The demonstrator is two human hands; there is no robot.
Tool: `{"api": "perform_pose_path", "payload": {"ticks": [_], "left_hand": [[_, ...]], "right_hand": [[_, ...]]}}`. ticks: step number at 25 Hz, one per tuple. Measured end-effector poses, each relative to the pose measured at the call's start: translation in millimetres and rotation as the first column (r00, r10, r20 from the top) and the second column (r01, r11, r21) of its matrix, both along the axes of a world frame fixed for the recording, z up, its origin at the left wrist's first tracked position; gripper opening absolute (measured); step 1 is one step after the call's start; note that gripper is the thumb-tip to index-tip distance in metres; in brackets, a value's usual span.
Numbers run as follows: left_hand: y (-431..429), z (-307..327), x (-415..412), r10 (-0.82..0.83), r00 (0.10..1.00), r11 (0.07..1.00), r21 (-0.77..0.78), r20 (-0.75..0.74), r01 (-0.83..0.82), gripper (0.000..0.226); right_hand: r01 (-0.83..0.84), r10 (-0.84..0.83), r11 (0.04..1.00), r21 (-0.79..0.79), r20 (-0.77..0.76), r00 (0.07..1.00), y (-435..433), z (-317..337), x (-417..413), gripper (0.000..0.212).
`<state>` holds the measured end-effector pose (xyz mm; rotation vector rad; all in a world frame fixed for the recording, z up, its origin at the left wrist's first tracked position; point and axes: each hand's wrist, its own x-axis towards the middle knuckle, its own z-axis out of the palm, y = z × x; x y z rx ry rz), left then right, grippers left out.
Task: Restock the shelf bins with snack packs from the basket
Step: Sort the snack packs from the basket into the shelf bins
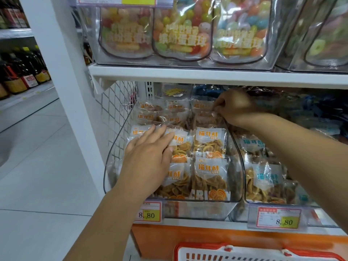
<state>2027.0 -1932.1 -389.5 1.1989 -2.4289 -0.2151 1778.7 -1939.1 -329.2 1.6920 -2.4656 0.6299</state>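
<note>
A clear plastic shelf bin [113,166] holds several orange-labelled snack packs [210,140] of curled crisps. My left hand [150,155] lies flat with straight fingers on the packs at the bin's front left. My right hand [235,106] reaches deep into the back of the same bin and pinches the top edge of a snack pack [205,117] there. A red and white basket [254,251] shows only its rim at the bottom edge; its contents are hidden.
A neighbouring bin [263,176] to the right holds blue-labelled packs. Price tags [150,213] read 8.80 on the shelf edge. Bags of coloured candy balls [180,34] fill the shelf above. A white upright [62,72] and an aisle with bottles [24,72] lie left.
</note>
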Motion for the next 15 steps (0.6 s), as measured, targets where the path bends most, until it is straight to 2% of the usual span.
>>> {"api": "perform_pose_path", "payload": {"ticks": [2,4,8,11,13,15], "left_hand": [[-2,-1,1,0.007,1.0,1.0,-0.006,0.002,-0.007,0.045],[-4,-4,3,0.004,1.0,1.0,-0.011,-0.009,-0.004,0.044],[-7,-6,6,0.006,1.0,1.0,0.007,-0.005,-0.006,0.044],[-10,-6,10,0.027,1.0,1.0,0.01,-0.013,-0.027,0.049],[-11,-7,14,0.033,0.999,0.999,0.003,0.002,-0.033,0.054],[-11,-7,15,0.034,0.999,0.999,0.007,0.001,-0.034,0.048]], "right_hand": [[-0.041,0.032,0.997,-0.063,-0.137,0.99,-6,0,11,0.016],[-0.173,0.161,0.984,-0.036,-0.22,0.962,-15,-2,31,0.026],[-0.188,0.206,0.968,0.164,-0.102,0.973,-38,-8,51,0.041],[-0.198,0.197,0.979,0.056,0.018,0.98,-46,-9,41,0.042],[-0.195,0.195,0.981,0.005,0.006,0.981,-48,-5,40,0.043],[-0.249,0.249,0.968,-0.013,0.001,0.968,-51,-1,53,0.037]]}}
